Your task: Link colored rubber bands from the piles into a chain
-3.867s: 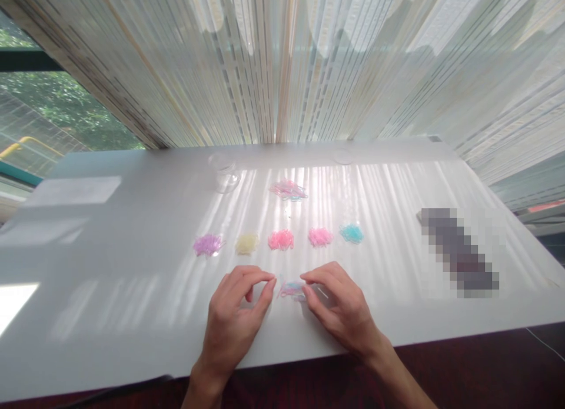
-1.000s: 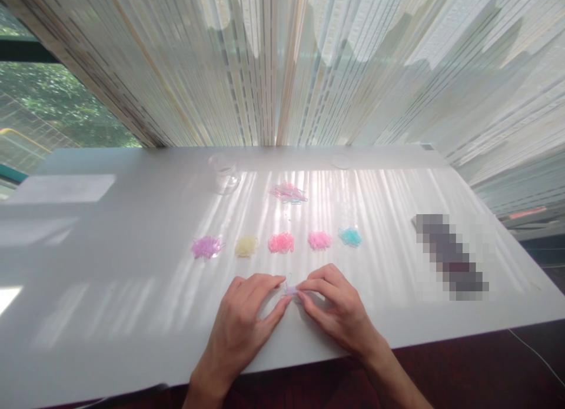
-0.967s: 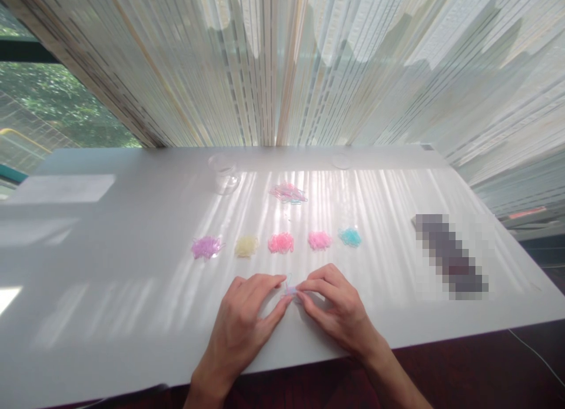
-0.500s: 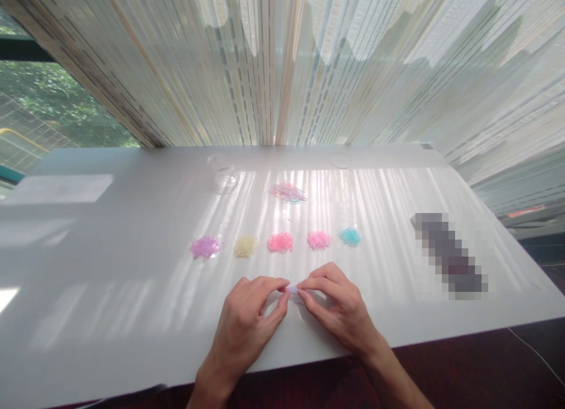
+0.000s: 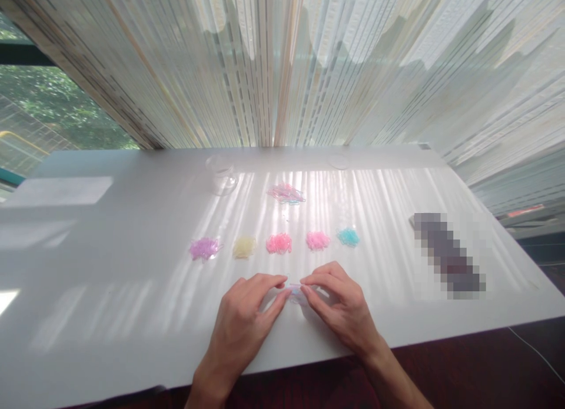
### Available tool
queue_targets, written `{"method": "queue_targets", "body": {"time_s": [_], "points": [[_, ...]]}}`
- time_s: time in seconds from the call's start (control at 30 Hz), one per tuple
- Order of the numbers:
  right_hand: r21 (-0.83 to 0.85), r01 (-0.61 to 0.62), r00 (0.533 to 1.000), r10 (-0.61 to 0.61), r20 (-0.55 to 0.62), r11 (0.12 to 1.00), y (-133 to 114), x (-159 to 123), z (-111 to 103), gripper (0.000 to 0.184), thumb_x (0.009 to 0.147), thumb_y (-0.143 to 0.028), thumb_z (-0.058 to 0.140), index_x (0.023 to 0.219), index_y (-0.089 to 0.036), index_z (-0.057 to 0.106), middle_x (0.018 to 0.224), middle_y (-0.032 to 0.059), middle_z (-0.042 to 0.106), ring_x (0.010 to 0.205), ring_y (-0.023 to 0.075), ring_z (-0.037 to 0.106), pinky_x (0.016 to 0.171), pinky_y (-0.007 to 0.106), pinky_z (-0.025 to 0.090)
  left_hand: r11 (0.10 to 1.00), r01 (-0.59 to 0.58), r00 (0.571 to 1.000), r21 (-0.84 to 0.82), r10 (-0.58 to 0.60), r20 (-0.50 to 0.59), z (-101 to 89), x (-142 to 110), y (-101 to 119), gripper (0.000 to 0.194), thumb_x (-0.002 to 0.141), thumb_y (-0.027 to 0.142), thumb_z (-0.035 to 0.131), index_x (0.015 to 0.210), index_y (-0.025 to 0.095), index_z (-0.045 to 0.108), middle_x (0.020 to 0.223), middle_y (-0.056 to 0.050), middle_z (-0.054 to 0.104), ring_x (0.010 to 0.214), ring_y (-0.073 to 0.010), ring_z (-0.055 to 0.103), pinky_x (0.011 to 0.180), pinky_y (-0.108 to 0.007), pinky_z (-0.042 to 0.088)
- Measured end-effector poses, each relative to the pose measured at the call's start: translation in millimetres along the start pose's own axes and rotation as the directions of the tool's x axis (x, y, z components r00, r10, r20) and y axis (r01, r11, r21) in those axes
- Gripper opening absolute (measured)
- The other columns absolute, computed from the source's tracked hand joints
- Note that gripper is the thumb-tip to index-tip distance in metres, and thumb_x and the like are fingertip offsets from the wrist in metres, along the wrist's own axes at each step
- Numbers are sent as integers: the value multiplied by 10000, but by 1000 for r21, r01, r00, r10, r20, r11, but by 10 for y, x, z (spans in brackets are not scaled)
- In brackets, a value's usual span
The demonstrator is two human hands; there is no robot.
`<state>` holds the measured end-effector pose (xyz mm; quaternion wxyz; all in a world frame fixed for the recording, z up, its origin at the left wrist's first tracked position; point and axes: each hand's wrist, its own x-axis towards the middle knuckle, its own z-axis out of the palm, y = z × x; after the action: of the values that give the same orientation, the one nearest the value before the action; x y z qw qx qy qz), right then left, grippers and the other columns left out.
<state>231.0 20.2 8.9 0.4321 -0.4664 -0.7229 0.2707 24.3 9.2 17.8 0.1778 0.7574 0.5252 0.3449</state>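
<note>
My left hand (image 5: 247,309) and my right hand (image 5: 339,297) meet near the table's front, thumbs and forefingers bent towards each other. Between the fingertips are a few small pale paper clips (image 5: 295,289), bluish and purplish; their exact number is hard to make out. The right thumb and forefinger pinch them from one side, the left fingertips hold them from the other. Beyond the hands lies a row of paper clip piles: purple (image 5: 205,248), yellow (image 5: 244,247), coral pink (image 5: 279,243), light pink (image 5: 318,240) and turquoise (image 5: 348,237). Behind these is a mixed-colour pile (image 5: 286,193).
A clear jar (image 5: 225,182) stands at the back left of the white table (image 5: 132,332). A thin clear round lid (image 5: 338,162) lies at the back. On the right is a pixelated dark object (image 5: 450,256). Striped curtains (image 5: 273,67) hang behind the table.
My fingertips have loosened and drawn slightly apart, so more of the paper clips shows between them. The piles, jar and lid stay where they were.
</note>
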Motion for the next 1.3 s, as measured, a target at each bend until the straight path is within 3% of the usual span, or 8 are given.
{"method": "queue_targets", "body": {"time_s": [0.53,1.3], "points": [[24,13,1000,-14,10,1000,-9,-8,-1,108,922,-150,701,975,-230,752,848,26,674,801,164,663,695,272,582,988,14,1000,-151,-10,24,-38,9,85,51,977,198,674,965,238,704,861,38,761,635,-115,578,626,-266,445],[23,14,1000,-14,-4,1000,-8,-21,10,103,918,-131,703,962,-213,747,851,24,668,804,151,658,705,261,571,987,-5,1000,-160,8,22,2,12,16,80,981,181,662,1001,232,720,890,7,750,716,-125,655,598,-238,458]]}}
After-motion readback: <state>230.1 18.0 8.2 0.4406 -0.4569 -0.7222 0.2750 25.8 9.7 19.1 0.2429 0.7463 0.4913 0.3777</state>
